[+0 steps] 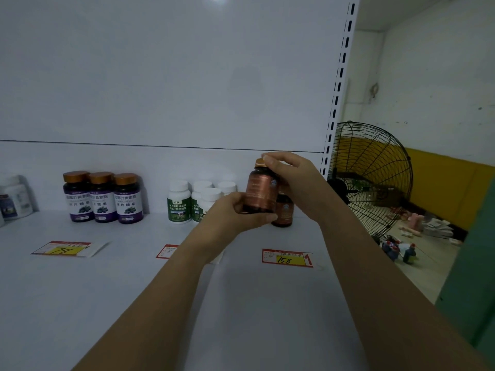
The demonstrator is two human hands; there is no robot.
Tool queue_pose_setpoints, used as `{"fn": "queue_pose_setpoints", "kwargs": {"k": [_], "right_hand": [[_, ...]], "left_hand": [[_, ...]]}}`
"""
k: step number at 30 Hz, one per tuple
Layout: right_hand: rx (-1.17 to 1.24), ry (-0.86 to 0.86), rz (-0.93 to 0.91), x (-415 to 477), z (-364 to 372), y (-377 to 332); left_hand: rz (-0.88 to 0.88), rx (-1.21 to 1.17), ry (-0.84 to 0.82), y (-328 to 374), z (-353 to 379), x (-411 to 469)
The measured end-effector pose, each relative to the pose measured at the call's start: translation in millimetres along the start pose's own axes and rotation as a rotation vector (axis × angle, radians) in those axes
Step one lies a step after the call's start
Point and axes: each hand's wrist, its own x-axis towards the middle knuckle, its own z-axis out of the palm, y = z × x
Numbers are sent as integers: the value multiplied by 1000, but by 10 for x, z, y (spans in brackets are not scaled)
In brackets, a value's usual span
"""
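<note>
A brown bottle with a copper label and a gold cap is held up above the white shelf. My left hand grips its lower part from the left. My right hand holds its top, fingers curled round the cap. Just behind it, a second brown bottle stands on the shelf, partly hidden by my right hand.
Three purple-labelled bottles with gold caps stand at the back left. Several white-capped, green-labelled bottles stand in the middle. Price tags lie near the shelf front. A black wire fan stands beyond the shelf's right upright.
</note>
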Motion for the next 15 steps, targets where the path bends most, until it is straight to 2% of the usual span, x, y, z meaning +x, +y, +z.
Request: {"fn": "queue_pose_setpoints", "kwargs": {"k": [3, 5, 8, 11, 15], "right_hand": [[-5, -62, 30, 6, 46, 4], [-42, -38, 20, 4, 71, 1], [19, 1, -8, -4, 24, -8], [95, -43, 12, -2, -24, 0], [77, -99, 57, -6, 49, -12]], "left_hand": [[6, -8, 123, -7, 22, 25], [2, 23, 186, -13, 33, 45], [-30, -40, 134, -15, 29, 46], [-11, -28, 65, -5, 22, 22], [17, -23, 91, -6, 27, 28]]}}
